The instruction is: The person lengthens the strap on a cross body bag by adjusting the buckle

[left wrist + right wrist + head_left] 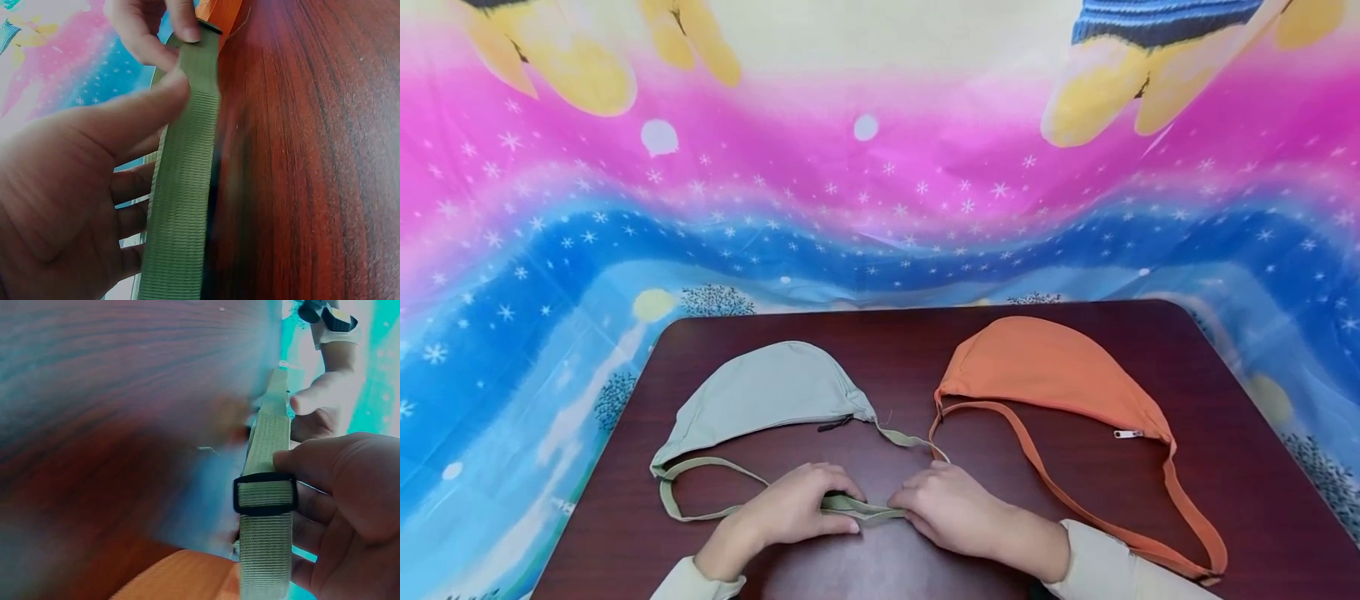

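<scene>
One green strap (181, 187) is clamped at two places: it is pinched between thumb and fingers by the left grip (805, 502), and likewise by the right grip (955, 510), just beside a black buckle (265, 494). The strap is joined to the pale bag (767, 387), which is laid on the surface (895, 350) beyond the left grip. Beyond the right grip an orange bag (1045, 367) is laid.

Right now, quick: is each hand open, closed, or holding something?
Left hand: holding the green strap between thumb and fingers.
Right hand: holding the same strap, its grip right beside the black buckle.
</scene>
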`<control>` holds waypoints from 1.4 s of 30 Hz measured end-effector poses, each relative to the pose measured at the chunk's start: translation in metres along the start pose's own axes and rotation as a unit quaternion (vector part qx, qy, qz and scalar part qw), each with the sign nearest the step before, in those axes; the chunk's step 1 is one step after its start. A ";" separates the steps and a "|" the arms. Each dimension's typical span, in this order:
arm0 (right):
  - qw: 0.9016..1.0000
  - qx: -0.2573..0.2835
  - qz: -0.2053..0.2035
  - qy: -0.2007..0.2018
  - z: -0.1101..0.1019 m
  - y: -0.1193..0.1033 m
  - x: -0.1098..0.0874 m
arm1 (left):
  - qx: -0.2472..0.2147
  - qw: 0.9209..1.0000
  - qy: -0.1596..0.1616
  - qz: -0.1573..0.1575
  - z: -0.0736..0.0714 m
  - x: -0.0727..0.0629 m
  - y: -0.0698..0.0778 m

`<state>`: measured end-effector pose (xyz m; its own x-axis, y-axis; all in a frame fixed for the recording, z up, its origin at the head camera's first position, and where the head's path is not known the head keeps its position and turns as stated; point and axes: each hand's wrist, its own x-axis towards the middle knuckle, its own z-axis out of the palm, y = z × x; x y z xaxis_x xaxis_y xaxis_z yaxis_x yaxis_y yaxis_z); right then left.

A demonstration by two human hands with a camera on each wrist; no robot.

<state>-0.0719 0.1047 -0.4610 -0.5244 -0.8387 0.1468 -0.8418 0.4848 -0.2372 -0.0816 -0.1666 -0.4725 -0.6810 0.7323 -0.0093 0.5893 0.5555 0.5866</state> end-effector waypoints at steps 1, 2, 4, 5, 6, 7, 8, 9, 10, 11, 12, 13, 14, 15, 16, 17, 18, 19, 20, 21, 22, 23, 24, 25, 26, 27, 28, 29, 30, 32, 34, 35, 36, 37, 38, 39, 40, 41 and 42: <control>1.000 0.011 0.002 0.005 -0.002 0.000 0.001 | -0.004 1.000 -0.002 -0.004 -0.001 0.000 0.001; 1.000 0.021 0.005 0.009 -0.004 0.000 0.002 | -0.008 1.000 -0.002 -0.009 -0.002 0.000 0.001; 0.999 0.035 0.012 0.017 -0.009 -0.001 0.004 | -0.016 1.000 0.005 -0.015 -0.005 0.000 0.003; 0.999 0.042 0.018 0.021 -0.012 -0.001 0.005 | -0.021 1.000 0.010 -0.018 -0.007 0.000 0.004; 0.998 0.047 0.025 0.026 -0.014 0.000 0.006 | -0.026 0.999 0.018 -0.019 -0.010 0.000 0.005; 0.997 0.054 0.034 0.031 -0.017 0.000 0.008 | -0.033 0.999 0.030 -0.018 -0.012 0.000 0.006; 0.997 0.060 0.044 0.038 -0.020 0.001 0.009 | -0.042 0.998 0.043 -0.017 -0.015 -0.001 0.006; 0.995 0.065 0.053 0.047 -0.022 0.001 0.011 | -0.053 0.997 0.056 -0.014 -0.017 -0.001 0.007; 0.994 0.070 0.060 0.056 -0.025 0.002 0.013 | -0.062 0.996 0.070 -0.012 -0.020 -0.001 0.008; 0.992 0.079 0.067 0.065 -0.027 0.002 0.015 | -0.071 0.994 0.085 -0.011 -0.022 -0.002 0.009; 0.991 0.088 0.073 0.075 -0.030 0.002 0.017 | -0.080 0.992 0.101 -0.010 -0.025 -0.002 0.009; 0.989 0.096 0.075 0.085 -0.032 0.002 0.019 | -0.088 0.989 0.118 -0.011 -0.027 -0.003 0.010; 0.987 0.104 0.077 0.096 -0.034 0.002 0.021 | -0.095 0.987 0.132 -0.013 -0.029 -0.004 0.010; 0.985 0.112 0.078 0.107 -0.036 0.002 0.024 | -0.099 0.984 0.148 -0.014 -0.031 -0.004 0.011; 0.983 0.120 0.077 0.118 -0.038 0.001 0.026 | -0.103 0.981 0.164 -0.018 -0.033 -0.005 0.011; 0.980 0.128 0.078 0.128 -0.039 0.001 0.028 | -0.108 0.978 0.179 -0.020 -0.034 -0.005 0.011; 0.978 0.133 0.079 0.137 -0.041 0.000 0.030 | -0.112 0.975 0.193 -0.022 -0.036 -0.005 0.012; 0.977 0.138 0.080 0.144 -0.042 0.000 0.032 | -0.115 0.971 0.206 -0.024 -0.037 -0.005 0.012; 0.975 0.143 0.083 0.149 -0.043 -0.001 0.034 | -0.119 0.968 0.218 -0.026 -0.038 -0.006 0.012; 0.973 0.148 0.086 0.151 -0.044 -0.002 0.036 | -0.125 0.965 0.227 -0.026 -0.040 -0.006 0.012; 0.972 0.155 0.089 0.152 -0.045 -0.002 0.037 | -0.133 0.963 0.235 -0.029 -0.041 -0.006 0.012; 0.971 0.161 0.092 0.153 -0.046 -0.002 0.038 | -0.137 0.960 0.242 -0.029 -0.042 -0.007 0.012; 0.969 0.167 0.096 0.152 -0.047 -0.002 0.038 | -0.141 0.958 0.249 -0.029 -0.043 -0.007 0.012; 0.968 0.174 0.099 0.153 -0.048 -0.002 0.039 | -0.145 0.956 0.255 -0.029 -0.044 -0.007 0.012; 0.966 0.180 0.102 0.154 -0.048 -0.001 0.039 | -0.150 0.954 0.259 -0.029 -0.045 -0.008 0.011; 0.964 0.189 0.105 0.155 -0.049 0.000 0.039 | -0.155 0.952 0.263 -0.030 -0.046 -0.008 0.011; 0.961 0.198 0.109 0.157 -0.049 0.001 0.038 | -0.157 0.950 0.268 -0.030 -0.048 -0.009 0.011; 0.959 0.207 0.113 0.160 -0.050 0.002 0.038 | -0.157 0.949 0.273 -0.031 -0.049 -0.010 0.011; 0.956 0.217 0.118 0.161 -0.051 0.004 0.037 | -0.158 0.947 0.277 -0.033 -0.050 -0.011 0.010; 0.949 0.238 0.128 0.163 -0.052 0.006 0.034 | -0.160 0.945 0.282 -0.039 -0.052 -0.014 0.010; 0.941 0.259 0.137 0.166 -0.054 0.008 0.032 | -0.159 0.944 0.287 -0.047 -0.053 -0.017 0.009; 0.938 0.268 0.140 0.167 -0.054 0.009 0.032 | -0.158 0.943 0.289 -0.051 -0.054 -0.018 0.009; 0.936 0.277 0.142 0.167 -0.054 0.009 0.031 | -0.157 0.943 0.290 -0.053 -0.054 -0.020 0.008; 0.933 0.283 0.143 0.168 -0.054 0.010 0.031 | -0.157 0.942 0.291 -0.056 -0.054 -0.021 0.007; 0.932 0.287 0.142 0.170 -0.054 0.010 0.031 | -0.156 0.942 0.292 -0.058 -0.054 -0.021 0.007; 0.931 0.290 0.141 0.173 -0.053 0.010 0.031 | -0.156 0.942 0.292 -0.059 -0.054 -0.022 0.006; 0.930 0.292 0.139 0.175 -0.053 0.010 0.032 | -0.155 0.942 0.293 -0.059 -0.054 -0.023 0.006; 0.929 0.292 0.138 0.179 -0.052 0.010 0.033 | -0.153 0.942 0.293 -0.058 -0.053 -0.023 0.005; 0.929 0.293 0.137 0.183 -0.051 0.009 0.033 | -0.152 0.942 0.293 -0.057 -0.053 -0.023 0.005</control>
<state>-0.1038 0.0941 -0.4090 -0.8070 -0.5117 0.2946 -0.5129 0.3602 -0.7792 -0.0861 -0.2014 -0.4269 -0.9077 0.2819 0.3109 0.4074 0.4137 0.8142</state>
